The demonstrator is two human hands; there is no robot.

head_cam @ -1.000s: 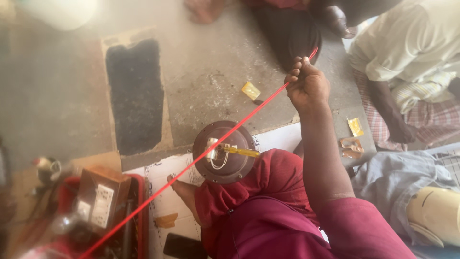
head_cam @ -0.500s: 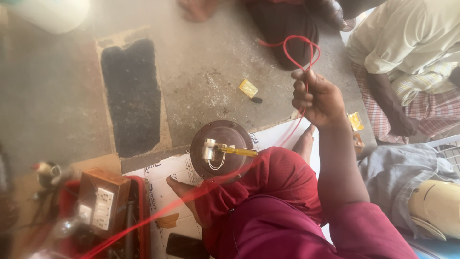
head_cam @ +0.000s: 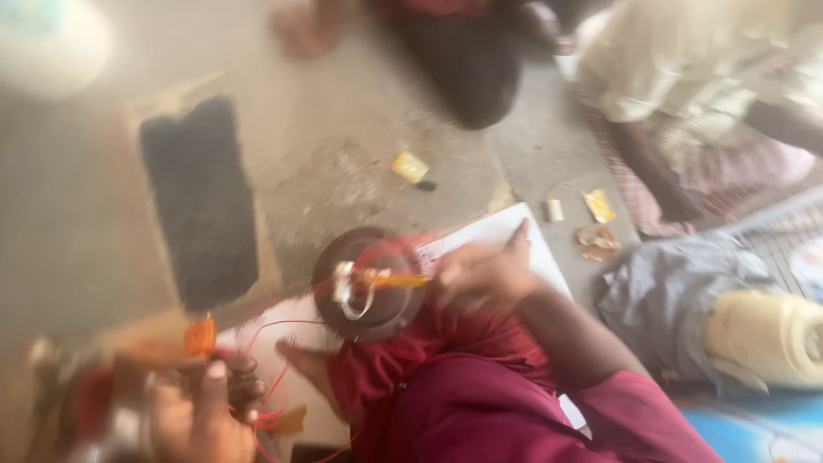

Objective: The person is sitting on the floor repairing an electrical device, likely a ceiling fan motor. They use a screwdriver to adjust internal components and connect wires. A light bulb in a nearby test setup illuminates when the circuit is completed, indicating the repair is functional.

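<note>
The right hand [head_cam: 480, 276] rests its curled fingers [head_cam: 454, 273] against the round dark motor part [head_cam: 369, 283] on the lap, while the blurred left hand [head_cam: 201, 411], below-left of that part, has fingers closed around loops of thin red wire [head_cam: 266, 377].

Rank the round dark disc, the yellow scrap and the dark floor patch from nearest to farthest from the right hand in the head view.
From the right hand:
1. Round dark disc, just to its left, right beside it.
2. Yellow scrap, on the floor above it.
3. Dark floor patch, far to the left.
</note>
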